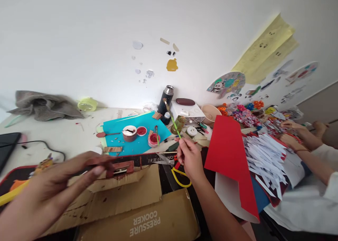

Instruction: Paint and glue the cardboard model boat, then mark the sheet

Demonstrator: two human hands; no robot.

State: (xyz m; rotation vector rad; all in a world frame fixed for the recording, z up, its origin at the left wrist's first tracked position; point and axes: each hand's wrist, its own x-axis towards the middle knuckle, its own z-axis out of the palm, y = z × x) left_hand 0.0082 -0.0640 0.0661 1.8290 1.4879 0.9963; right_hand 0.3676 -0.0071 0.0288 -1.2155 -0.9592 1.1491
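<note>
My left hand (66,184) pinches a small reddish-brown painted piece (101,161) between thumb and fingers, above torn brown cardboard (124,195). Its exact kind is unclear. A reddish-brown painted piece with a slot (127,169) lies on the cardboard just beyond. In my right hand (190,156) is a thin paintbrush (173,119) with a green handle, bristles pointing up and away. Ahead, on blue paper (142,149), stand an open jar of red paint (153,139) with a brush in it, a round tub (129,132) and a red-stained lid (142,131).
Yellow-handled scissors (182,177) lie by my right wrist. A red sheet (224,146) stands up on the right, near a heap of white paper strips (265,156). A co-worker's hands (290,139) are beyond. A black flask (166,98) stands by the wall.
</note>
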